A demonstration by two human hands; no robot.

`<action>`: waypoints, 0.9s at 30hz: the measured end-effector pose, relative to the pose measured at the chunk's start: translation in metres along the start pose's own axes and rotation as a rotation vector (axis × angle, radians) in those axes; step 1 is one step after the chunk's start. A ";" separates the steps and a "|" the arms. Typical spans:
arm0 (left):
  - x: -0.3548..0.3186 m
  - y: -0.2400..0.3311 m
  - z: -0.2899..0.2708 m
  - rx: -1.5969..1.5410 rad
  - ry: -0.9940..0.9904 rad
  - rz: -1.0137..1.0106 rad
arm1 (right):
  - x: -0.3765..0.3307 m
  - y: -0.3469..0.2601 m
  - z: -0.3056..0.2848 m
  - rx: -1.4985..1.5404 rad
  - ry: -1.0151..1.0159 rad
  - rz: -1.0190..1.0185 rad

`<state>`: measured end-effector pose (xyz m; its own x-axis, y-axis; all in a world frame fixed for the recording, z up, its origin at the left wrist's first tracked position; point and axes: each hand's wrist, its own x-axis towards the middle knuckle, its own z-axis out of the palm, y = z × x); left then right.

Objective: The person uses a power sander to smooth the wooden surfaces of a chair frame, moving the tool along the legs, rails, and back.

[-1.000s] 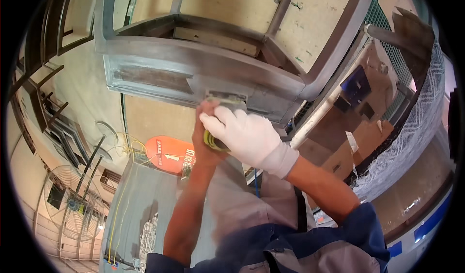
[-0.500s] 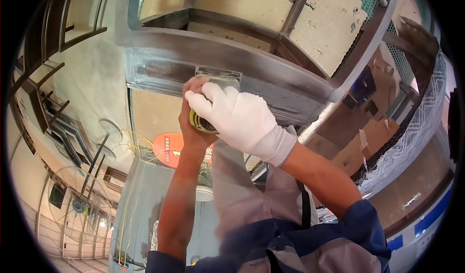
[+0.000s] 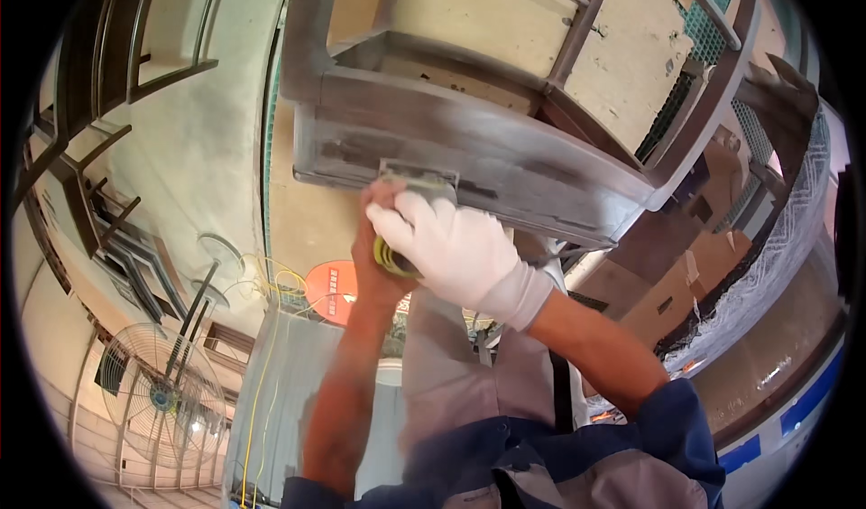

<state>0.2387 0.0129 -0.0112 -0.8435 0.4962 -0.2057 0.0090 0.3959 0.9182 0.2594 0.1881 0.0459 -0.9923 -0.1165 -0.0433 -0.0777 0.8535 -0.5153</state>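
Both my hands are closed around a sander [image 3: 391, 258] with a yellow-green and black body. Its flat rectangular pad [image 3: 419, 173] lies against the lower panel of a dark brown wooden chair frame [image 3: 505, 130]. My bare left hand [image 3: 383, 247] wraps the body from the left, fingers partly hidden. My right hand [image 3: 456, 247], in a white knitted glove, grips over the top and right side, covering most of the tool. Pale, dusty patches mark the wood around the pad.
An orange round sign [image 3: 331, 292] and yellow cords [image 3: 287, 279] are below left. A large fan [image 3: 162, 399] stands at lower left, dark frames [image 3: 99, 184] above it. Right of the chair are a cardboard piece [image 3: 708, 265] and a plastic-wrapped item [image 3: 767, 265].
The chair frame and surroundings have shifted right and down in view. My hands, still on the sander, are slightly lower and further right, with the pad nearer the panel's left end.
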 end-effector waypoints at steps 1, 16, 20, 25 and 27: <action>0.007 0.002 -0.005 -0.078 0.031 -0.071 | 0.014 -0.003 0.000 -0.011 -0.003 0.007; 0.036 -0.014 -0.062 0.129 -0.007 0.008 | 0.068 -0.036 0.008 -0.005 -0.025 0.050; 0.034 -0.014 -0.063 0.142 -0.023 -0.009 | 0.067 -0.039 0.010 -0.004 -0.013 0.040; 0.020 -0.022 -0.067 -0.189 0.044 -0.119 | 0.070 -0.047 0.016 0.012 -0.071 0.033; 0.019 -0.020 -0.072 -0.048 0.004 -0.056 | 0.061 -0.053 0.023 0.046 -0.162 0.058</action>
<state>0.1836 -0.0409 -0.0097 -0.8442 0.4708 -0.2562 -0.0645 0.3852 0.9206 0.2049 0.1242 0.0512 -0.9660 -0.1513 -0.2096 -0.0125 0.8373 -0.5466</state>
